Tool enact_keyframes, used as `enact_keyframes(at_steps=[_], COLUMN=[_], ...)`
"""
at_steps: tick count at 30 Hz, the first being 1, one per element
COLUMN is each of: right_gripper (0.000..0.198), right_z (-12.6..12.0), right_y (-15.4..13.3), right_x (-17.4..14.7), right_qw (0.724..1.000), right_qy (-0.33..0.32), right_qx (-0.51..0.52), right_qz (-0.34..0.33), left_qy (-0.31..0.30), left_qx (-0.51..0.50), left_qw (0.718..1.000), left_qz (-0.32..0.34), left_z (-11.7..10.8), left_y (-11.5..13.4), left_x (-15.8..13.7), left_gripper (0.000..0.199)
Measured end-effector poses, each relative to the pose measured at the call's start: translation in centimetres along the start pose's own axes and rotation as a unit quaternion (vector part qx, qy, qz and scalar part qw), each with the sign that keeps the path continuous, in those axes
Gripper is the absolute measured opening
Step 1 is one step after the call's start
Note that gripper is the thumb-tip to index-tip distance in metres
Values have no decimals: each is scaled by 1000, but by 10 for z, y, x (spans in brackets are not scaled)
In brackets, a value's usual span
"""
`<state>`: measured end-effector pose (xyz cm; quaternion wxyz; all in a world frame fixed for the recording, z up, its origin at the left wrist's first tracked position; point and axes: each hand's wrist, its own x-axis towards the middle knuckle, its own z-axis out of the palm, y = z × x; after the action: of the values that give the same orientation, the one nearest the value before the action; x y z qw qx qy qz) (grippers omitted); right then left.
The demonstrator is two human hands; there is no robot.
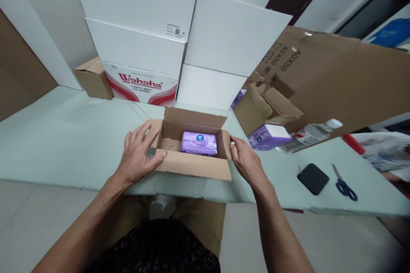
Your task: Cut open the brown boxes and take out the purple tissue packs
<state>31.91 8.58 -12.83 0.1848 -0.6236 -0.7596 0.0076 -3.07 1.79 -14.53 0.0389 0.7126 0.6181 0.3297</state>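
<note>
In front of me an open cardboard box (195, 168) rests on the pale green tabletop, its flaps spread outward. Inside, toward the right, lies a purple tissue pack (198, 143) with a blue round logo; the left part of the box shows bare cardboard. My left hand (136, 151) grips the box's left end, fingers over the side flap and thumb on the front flap. At the opposite end, my right hand (245, 158) pinches the right flap between thumb and fingers.
A second open carton (256, 111), another purple tissue pack (270, 136) and a plastic bottle (314, 134) stand to the right. Nearer lie a black square pad (313, 178) and scissors (344, 185). White cartons (141, 81) and a small brown box (94, 79) line the back. Someone's white sleeve (384, 149) shows far right.
</note>
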Motion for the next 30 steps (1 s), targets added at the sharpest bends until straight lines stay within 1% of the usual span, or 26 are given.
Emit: enact_keyframes(at_steps=[3, 5, 6, 8, 11, 13, 17, 19, 22, 25, 27, 30], right_gripper=[40, 37, 36, 34, 29, 31, 65, 73, 79, 83, 83, 80], right_z=[-17, -25, -28, -33, -39, -41, -42, -41, -36, -29, -23, -15], right_y=[-12, -20, -24, -33, -45, -51, -60, -63, -69, -76, -80, -82], right_x=[3, 7, 9, 14, 23, 31, 51, 61, 71, 74, 74, 74], right_qw=[988, 972, 964, 953, 939, 928, 907, 896, 881, 870, 868, 877], right_qy=[22, 43, 43, 12, -84, -142, -226, -265, -303, -334, -347, -341], right_qx=[-138, -188, -197, -194, -175, -174, -176, -175, -183, -168, -162, -154], right_qz=[-72, -137, -171, -232, -285, -298, -308, -311, -314, -322, -317, -303], left_qy=[-5, -5, -4, -1, 11, 19, 27, 27, 24, 26, 30, 38], left_qx=[24, 34, 38, 47, 57, 57, 51, 48, 38, 19, 9, 2], left_qw=[1000, 999, 999, 999, 998, 998, 998, 998, 999, 999, 999, 999], left_qz=[-3, -4, -3, 1, 17, 31, 36, 29, 20, 18, 14, 10], left_z=[-4, -6, -7, -9, -13, -14, -10, -6, 1, 6, 9, 13], left_y=[4, 6, 7, 11, 18, 22, 27, 26, 24, 24, 25, 27], left_x=[0, 1, 1, 1, 0, -2, -4, -5, -6, -8, -9, -9], left_gripper=[63, 62, 61, 58, 52, 50, 51, 51, 51, 49, 48, 47])
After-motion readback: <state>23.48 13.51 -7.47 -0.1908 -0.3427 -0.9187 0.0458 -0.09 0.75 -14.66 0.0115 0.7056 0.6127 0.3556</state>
